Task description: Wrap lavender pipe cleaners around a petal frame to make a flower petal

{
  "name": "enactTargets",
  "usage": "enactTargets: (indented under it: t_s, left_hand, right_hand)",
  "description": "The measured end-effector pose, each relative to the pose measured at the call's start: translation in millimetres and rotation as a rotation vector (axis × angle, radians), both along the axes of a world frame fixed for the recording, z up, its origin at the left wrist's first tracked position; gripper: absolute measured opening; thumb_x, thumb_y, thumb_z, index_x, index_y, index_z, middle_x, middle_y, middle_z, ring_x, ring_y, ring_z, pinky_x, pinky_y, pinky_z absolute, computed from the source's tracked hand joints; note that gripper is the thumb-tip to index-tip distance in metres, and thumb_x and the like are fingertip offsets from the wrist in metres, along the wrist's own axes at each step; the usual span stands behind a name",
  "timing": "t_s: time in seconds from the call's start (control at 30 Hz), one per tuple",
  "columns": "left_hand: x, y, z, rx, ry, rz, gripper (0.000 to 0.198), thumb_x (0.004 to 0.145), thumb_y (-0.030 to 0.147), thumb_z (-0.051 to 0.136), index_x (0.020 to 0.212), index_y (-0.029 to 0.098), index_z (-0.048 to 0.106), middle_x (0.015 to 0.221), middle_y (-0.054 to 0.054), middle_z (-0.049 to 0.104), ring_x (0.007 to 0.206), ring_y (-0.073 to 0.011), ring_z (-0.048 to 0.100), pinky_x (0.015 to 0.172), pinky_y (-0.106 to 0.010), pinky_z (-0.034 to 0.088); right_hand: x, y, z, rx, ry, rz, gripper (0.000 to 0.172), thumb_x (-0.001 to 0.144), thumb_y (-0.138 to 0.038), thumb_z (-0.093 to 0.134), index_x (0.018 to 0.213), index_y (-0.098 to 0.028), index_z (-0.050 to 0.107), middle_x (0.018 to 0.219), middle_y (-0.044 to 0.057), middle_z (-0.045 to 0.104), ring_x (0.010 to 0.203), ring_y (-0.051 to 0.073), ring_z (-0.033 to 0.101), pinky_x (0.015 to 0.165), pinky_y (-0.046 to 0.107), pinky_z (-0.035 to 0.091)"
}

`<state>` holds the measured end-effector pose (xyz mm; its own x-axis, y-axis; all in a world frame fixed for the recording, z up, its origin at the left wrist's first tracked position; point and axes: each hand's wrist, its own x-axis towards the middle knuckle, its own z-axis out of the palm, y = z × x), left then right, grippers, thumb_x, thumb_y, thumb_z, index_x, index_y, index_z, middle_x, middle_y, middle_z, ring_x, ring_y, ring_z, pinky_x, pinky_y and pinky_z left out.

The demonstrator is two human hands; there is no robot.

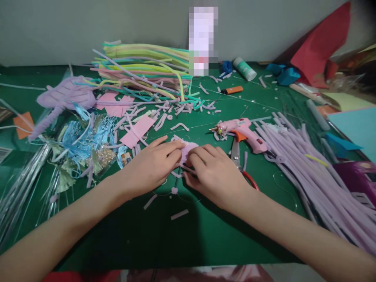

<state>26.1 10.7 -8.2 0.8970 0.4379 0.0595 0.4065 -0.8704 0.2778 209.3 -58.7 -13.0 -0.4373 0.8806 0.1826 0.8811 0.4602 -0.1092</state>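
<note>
Between my two hands, low over the green table, is a small fluffy lilac piece (188, 150) that looks made of pipe cleaner. My left hand (157, 160) presses its fingertips on the piece's left side. On the right side, my right hand (210, 168) pinches the same piece with curled fingers. The hands hide much of its shape. Just below lies a tiny lilac pompom-like bit (174, 190). A pink glue gun (242, 131) rests right of my right hand, and scissors with red handles (235, 152) lie partly behind that hand.
Lilac pipe cleaners (311, 168) spread over the right side. A multicoloured pipe cleaner bundle (143, 70) lies at the back. Blue tassels (73, 135), a lilac leaf-like piece (67, 94) and pink card (138, 131) are at left. An orange lighter (233, 90) lies behind the glue gun.
</note>
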Motion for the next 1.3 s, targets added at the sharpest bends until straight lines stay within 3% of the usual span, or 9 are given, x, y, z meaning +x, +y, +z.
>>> enactTargets:
  t_s: [0.2,0.3,0.43,0.73,0.93,1.1,1.3]
  left_hand:
    - [-3.7,-0.3,-4.3,0.018,-0.011,-0.013,0.028,0.094,0.014,0.039,0.112,0.013,0.061,0.136,-0.020,0.057,0.128,-0.0311,0.051,0.110,-0.051,0.035]
    - [-4.8,-0.4,-5.3,0.031,-0.025,-0.015,0.030,0.094,0.013,0.039,0.116,0.012,0.060,0.136,-0.019,0.057,0.129,-0.0308,0.050,0.110,-0.050,0.036]
    - [-4.3,-2.0,-6.2,0.028,-0.048,-0.001,0.031,0.096,0.015,0.039,0.119,0.010,0.060,0.136,-0.019,0.057,0.128,-0.0308,0.051,0.109,-0.049,0.037]
    - [-5.9,-2.5,-4.4,0.026,-0.022,-0.031,0.035,0.090,0.007,0.039,0.116,0.011,0.062,0.138,-0.020,0.056,0.131,-0.0283,0.050,0.115,-0.050,0.028]
    - [-4.1,-3.7,-2.5,0.122,-0.004,-0.071,0.038,0.085,0.003,0.037,0.111,0.010,0.064,0.134,-0.020,0.060,0.127,-0.0289,0.055,0.114,-0.056,0.029]
    - [-3.3,-4.6,0.0,0.208,0.001,-0.096,0.035,0.086,0.002,0.038,0.107,0.007,0.065,0.129,-0.020,0.063,0.123,-0.0293,0.058,0.112,-0.059,0.031]
    - [-5.7,-2.6,2.2,0.183,0.025,-0.079,0.027,0.088,0.006,0.044,0.104,0.008,0.066,0.131,-0.017,0.063,0.125,-0.0264,0.057,0.113,-0.055,0.033]
  right_hand:
    - [1.2,0.2,0.4,-0.095,0.201,-0.049,0.018,0.091,-0.019,0.050,0.086,-0.013,0.066,0.093,0.013,0.063,0.088,0.027,0.051,0.080,0.040,0.046]
    - [-0.5,1.7,0.6,-0.092,0.144,-0.045,0.022,0.093,-0.015,0.044,0.093,-0.009,0.065,0.089,0.014,0.063,0.082,0.026,0.050,0.075,0.041,0.045]
    - [-3.8,0.5,0.6,-0.104,0.002,-0.042,0.024,0.093,-0.015,0.045,0.103,-0.009,0.065,0.100,0.016,0.064,0.088,0.030,0.050,0.074,0.043,0.043]
    - [1.7,5.3,-0.9,-0.166,0.148,0.004,0.017,0.087,-0.010,0.050,0.090,-0.014,0.066,0.093,0.011,0.066,0.084,0.025,0.049,0.075,0.038,0.040]
    - [0.8,1.7,-4.4,-0.073,0.102,-0.024,0.015,0.081,-0.006,0.052,0.077,-0.016,0.063,0.076,0.007,0.063,0.076,0.023,0.050,0.066,0.036,0.030]
    - [-0.3,0.2,-6.5,-0.013,0.100,-0.017,0.014,0.081,-0.007,0.054,0.074,-0.015,0.063,0.074,0.005,0.063,0.075,0.022,0.051,0.066,0.035,0.029]
    - [1.1,1.5,-5.7,-0.006,0.116,-0.009,0.015,0.086,-0.011,0.054,0.075,-0.015,0.065,0.075,0.005,0.064,0.077,0.023,0.053,0.067,0.035,0.032]
